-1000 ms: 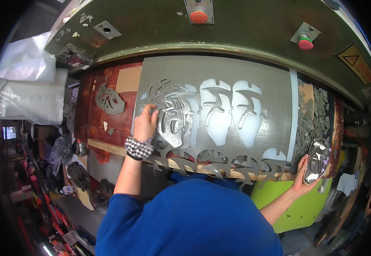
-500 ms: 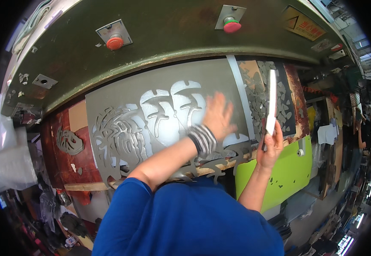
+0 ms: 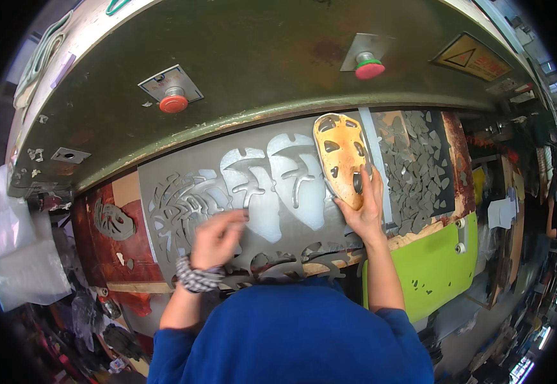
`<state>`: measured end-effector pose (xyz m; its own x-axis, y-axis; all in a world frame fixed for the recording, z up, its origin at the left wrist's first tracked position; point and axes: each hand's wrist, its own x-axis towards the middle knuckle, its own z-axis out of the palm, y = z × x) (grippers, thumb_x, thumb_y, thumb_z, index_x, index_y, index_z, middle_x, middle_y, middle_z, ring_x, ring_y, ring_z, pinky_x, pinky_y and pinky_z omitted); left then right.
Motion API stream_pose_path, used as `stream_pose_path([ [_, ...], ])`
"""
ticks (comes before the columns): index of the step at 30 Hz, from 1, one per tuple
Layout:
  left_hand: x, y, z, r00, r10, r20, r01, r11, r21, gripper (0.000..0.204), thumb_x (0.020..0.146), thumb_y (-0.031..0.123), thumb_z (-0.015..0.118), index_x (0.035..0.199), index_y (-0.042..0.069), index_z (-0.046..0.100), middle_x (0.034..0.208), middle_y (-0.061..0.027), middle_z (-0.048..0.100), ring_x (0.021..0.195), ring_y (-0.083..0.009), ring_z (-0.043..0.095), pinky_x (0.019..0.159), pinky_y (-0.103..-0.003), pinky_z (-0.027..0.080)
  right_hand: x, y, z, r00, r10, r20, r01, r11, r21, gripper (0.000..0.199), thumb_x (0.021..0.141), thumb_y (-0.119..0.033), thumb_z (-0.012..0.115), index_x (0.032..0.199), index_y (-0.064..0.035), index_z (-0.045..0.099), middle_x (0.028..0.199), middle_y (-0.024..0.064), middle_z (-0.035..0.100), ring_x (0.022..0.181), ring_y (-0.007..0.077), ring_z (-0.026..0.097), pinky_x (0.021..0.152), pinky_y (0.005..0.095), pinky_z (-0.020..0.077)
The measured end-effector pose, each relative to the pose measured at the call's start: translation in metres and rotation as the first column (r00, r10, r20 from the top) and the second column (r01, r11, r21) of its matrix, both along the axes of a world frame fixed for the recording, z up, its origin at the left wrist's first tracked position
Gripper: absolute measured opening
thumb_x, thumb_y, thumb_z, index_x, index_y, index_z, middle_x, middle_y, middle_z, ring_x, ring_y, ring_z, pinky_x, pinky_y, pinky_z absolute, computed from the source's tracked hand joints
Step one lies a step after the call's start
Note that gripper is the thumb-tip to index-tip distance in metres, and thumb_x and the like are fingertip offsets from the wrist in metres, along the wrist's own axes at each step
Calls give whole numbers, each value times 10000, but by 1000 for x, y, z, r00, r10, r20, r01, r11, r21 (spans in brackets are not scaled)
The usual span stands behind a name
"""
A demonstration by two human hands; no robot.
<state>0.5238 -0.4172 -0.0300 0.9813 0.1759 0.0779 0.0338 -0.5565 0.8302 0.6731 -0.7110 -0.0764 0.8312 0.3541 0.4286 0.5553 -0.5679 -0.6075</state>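
My right hand grips a yellow sole-shaped cutting die by its near end. The die stands over the right part of a dark grey sheet, with dark openings through its yellow face. Two sole-shaped cutouts in the sheet show a pale surface beneath. Over the sheet, left of these cutouts, is my left hand, its fingers bent and smeared by motion. Whether it holds anything cannot be made out. Curved cut strips of the sheet lie beyond and left of it.
A dark green machine beam with red push buttons spans the far side. Small grey scraps cover the right end of the table. A lime-green panel juts out at near right. Stacked grey cut pieces lie at left.
My left hand has moved left and nearer, off the sheet's right part. My right hand has brought the die left over the sheet, turning its yellow face into view.
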Motion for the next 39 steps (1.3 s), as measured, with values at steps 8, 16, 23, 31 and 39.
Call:
stream_pose_path([
  [8, -98, 115, -59, 713, 626, 317, -683, 519, 514, 283, 917, 86, 568, 1182, -7, 532, 934, -112, 588, 867, -199, 584, 773, -309, 466, 58, 25, 2, 991, 5, -136, -6, 1000, -4, 1059, 613, -259, 841, 1447, -23, 233, 1418, 291, 294, 1305, 436, 321, 1075, 491, 301],
  [16, -60, 152, -107, 573, 806, 146, -814, 581, -12, 186, 940, 138, 561, 1057, 12, 488, 794, -55, 523, 673, -119, 479, 614, -262, 424, 148, 78, 79, 854, -376, 359, 355, 926, 126, 815, 944, -458, 458, 1445, 85, 114, 1459, 330, 174, 1371, 439, 180, 1109, 506, 166],
  [23, -3, 185, -94, 605, 769, 207, -795, 601, 90, 181, 946, 129, 562, 1046, 4, 478, 878, -92, 562, 749, -147, 548, 677, -279, 472, 163, 121, 79, 835, -462, 299, 386, 879, 281, 928, 900, -507, 518, 1448, 65, 35, 1461, 366, 63, 1388, 469, 59, 1113, 533, 95],
  [31, 2, 179, -82, 542, 818, 194, -840, 525, 134, 193, 910, 119, 575, 1056, 31, 484, 796, -124, 562, 609, -215, 531, 584, -355, 456, 126, 58, 38, 865, -412, 289, 425, 905, 18, 864, 796, -313, 721, 1428, 40, 249, 1439, 268, 278, 1357, 403, 222, 1115, 485, 173],
  [39, -16, 150, -105, 574, 811, 114, -707, 421, 568, 241, 906, 263, 521, 820, 42, 563, 671, -180, 605, 596, -352, 626, 546, -469, 506, 113, -17, -44, 786, -592, -181, 522, 791, -319, 420, 862, -390, 630, 968, 13, 678, 984, 209, 653, 849, 296, 635, 781, 384, 511],
])
